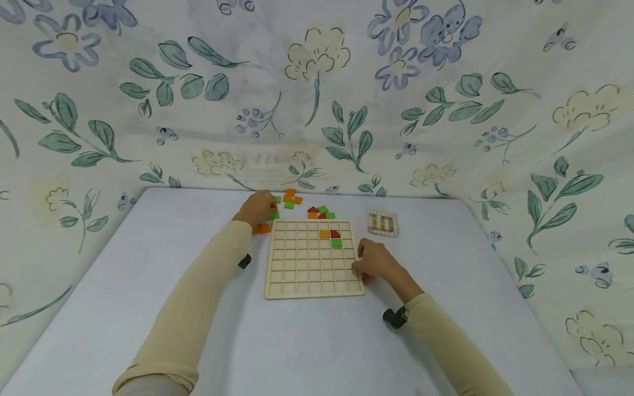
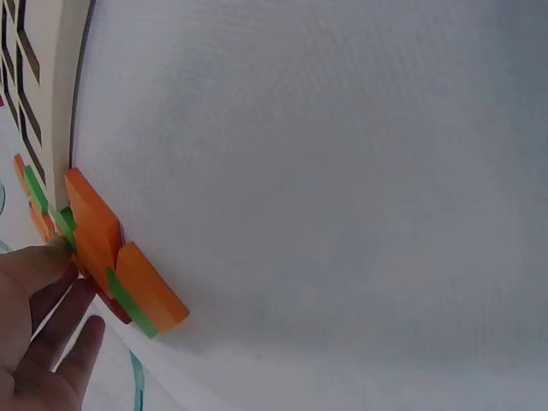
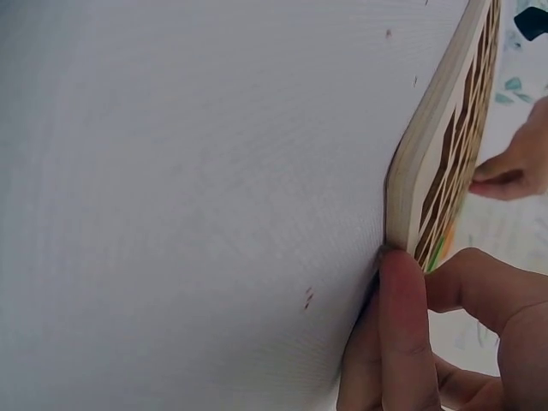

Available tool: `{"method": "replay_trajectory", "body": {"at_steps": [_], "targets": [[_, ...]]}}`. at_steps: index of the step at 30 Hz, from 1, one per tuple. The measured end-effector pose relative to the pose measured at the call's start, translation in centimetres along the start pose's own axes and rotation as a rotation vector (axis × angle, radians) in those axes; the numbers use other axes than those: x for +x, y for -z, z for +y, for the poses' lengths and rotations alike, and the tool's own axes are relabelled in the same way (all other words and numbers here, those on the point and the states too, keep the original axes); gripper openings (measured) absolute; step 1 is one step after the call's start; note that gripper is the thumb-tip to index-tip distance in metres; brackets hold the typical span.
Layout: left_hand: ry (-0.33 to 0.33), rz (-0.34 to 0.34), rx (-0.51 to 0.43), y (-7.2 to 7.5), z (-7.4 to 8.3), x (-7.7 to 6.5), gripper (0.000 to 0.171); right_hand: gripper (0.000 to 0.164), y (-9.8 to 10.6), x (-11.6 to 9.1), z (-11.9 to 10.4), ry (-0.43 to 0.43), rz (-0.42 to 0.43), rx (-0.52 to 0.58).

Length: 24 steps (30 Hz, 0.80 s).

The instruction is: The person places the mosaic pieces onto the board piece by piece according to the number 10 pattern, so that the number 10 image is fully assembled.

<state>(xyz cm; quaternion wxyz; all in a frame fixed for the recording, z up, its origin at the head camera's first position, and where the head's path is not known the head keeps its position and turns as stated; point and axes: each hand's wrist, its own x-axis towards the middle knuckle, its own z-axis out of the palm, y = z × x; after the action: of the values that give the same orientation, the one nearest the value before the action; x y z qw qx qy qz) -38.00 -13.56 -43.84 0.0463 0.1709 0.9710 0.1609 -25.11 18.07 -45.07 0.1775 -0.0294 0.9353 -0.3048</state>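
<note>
A square wooden grid board (image 1: pixel 292 264) lies on the table. In its cells sit an orange tile (image 1: pixel 324 234), a red tile with a rounded corner (image 1: pixel 335 234) and a green tile (image 1: pixel 336 243). My left hand (image 1: pixel 257 207) is at the loose tiles by the board's far left corner. Its thumb and fingers (image 2: pixel 64 317) pinch what looks like a red tile, mostly hidden, beside orange tiles (image 2: pixel 150 287). On the board's right edge, my right hand (image 1: pixel 375 259) grips the rim between thumb and fingers (image 3: pixel 402 300).
Loose orange, green and red tiles (image 1: pixel 289 204) are scattered beyond the board, with another small cluster (image 1: pixel 322 213) at its far edge. A small checked dish-like item (image 1: pixel 383 223) lies to the right. Floral cloth (image 1: pixel 317 110) hangs behind the white table (image 1: pixel 297 346).
</note>
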Motion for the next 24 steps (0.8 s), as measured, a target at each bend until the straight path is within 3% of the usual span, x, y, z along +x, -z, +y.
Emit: {"method": "replay_trajectory", "body": {"at_steps": [7,13,19,24], "targets": [[0.015,0.033,-0.054,-0.6,-0.2,0.2,0.024,0.024,-0.1,0.0,0.1,0.007,-0.003,0.000],[-0.016,0.022,-0.009,-0.8,-0.8,0.7,0.022,0.025,-0.1,0.1,0.2,0.012,-0.005,0.004],[-0.062,0.026,-0.017,-0.4,-1.8,0.3,0.010,0.024,-0.1,0.1,0.0,0.013,-0.018,0.015],[-0.149,0.053,-0.048,-0.2,-0.5,0.4,0.014,0.024,0.1,0.2,0.2,-0.003,-0.022,0.010]]}}
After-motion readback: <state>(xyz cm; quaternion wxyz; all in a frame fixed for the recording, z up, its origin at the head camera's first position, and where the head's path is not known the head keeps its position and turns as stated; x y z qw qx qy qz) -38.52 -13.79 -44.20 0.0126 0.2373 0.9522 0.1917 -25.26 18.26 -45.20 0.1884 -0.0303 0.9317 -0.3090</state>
